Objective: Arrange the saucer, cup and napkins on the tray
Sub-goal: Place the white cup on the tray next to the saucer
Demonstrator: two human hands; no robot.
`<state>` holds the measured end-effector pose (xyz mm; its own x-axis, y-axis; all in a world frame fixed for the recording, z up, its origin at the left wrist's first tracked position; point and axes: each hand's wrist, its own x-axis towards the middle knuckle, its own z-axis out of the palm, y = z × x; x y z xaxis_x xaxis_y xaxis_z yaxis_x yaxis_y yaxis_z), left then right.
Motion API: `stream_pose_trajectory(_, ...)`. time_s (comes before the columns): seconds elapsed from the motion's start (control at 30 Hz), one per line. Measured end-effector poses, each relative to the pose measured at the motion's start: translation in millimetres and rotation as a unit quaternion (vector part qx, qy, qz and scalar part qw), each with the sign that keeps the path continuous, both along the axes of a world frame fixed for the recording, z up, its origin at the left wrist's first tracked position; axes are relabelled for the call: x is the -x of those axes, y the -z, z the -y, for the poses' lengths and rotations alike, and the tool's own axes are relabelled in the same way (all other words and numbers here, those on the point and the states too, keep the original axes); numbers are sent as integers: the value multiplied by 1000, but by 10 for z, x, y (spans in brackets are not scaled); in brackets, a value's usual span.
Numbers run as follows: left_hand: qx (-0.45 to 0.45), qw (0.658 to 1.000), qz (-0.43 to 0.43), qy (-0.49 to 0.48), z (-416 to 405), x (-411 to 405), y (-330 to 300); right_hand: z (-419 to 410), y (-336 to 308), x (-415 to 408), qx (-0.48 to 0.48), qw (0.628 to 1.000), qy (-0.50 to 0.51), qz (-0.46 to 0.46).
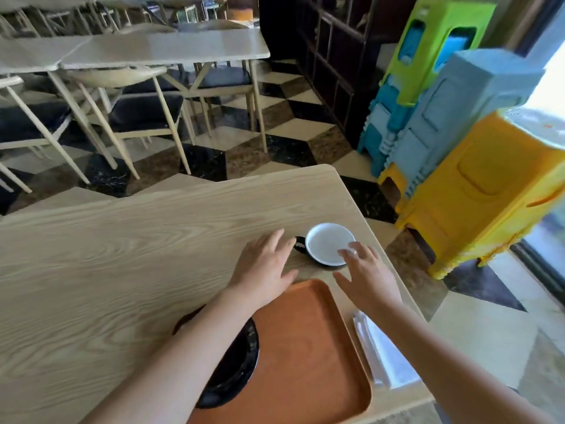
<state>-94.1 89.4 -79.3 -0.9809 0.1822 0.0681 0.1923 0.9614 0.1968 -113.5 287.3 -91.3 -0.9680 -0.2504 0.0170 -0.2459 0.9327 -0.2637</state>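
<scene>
A black cup (327, 244) with a white inside stands on the wooden table, just beyond the far end of the orange tray (308, 347). My left hand (264, 269) hovers open to the left of the cup, close to its handle. My right hand (365, 275) is open on the cup's right, fingertips over its rim. A black saucer (235, 368) lies at the tray's left side, largely hidden under my left forearm. White napkins (383, 353) lie stacked on the table to the right of the tray.
The table (122, 270) ends close to the cup and napkins on the right. Stacked plastic stools (467, 191) in yellow, blue and green stand on the floor to the right. Other tables and chairs (137, 96) fill the room behind.
</scene>
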Motion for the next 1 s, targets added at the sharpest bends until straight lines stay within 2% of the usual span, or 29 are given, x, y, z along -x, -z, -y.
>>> stream_pose_trajectory(0.1,49,999,10,11,-156,251,198,-133,185,173,-22,999,-13,19)
stream_pose_trajectory(0.23,73,996,52,26,-337,474,433,-184,346,328,6,1000,-14,1)
stream_pose_trajectory(0.4,-32,998,46,22,-362,570,577,-238,572,381,42,997,-29,-57)
stream_pose_trajectory(0.57,-102,994,-9,27,-277,507,672,-271,626,361,70,993,-60,-80)
stream_pose_trajectory(0.73,-122,991,-39,41,-162,305,650,-307,526,237,95,984,-106,-108)
stream_pose_trajectory(0.87,-128,988,-89,19,-70,-25,539,-308,407,70,128,971,-145,-140)
stream_pose_trajectory(1.0,-126,988,-94,-5,-48,-438,540,-301,434,-184,138,968,-163,-134)
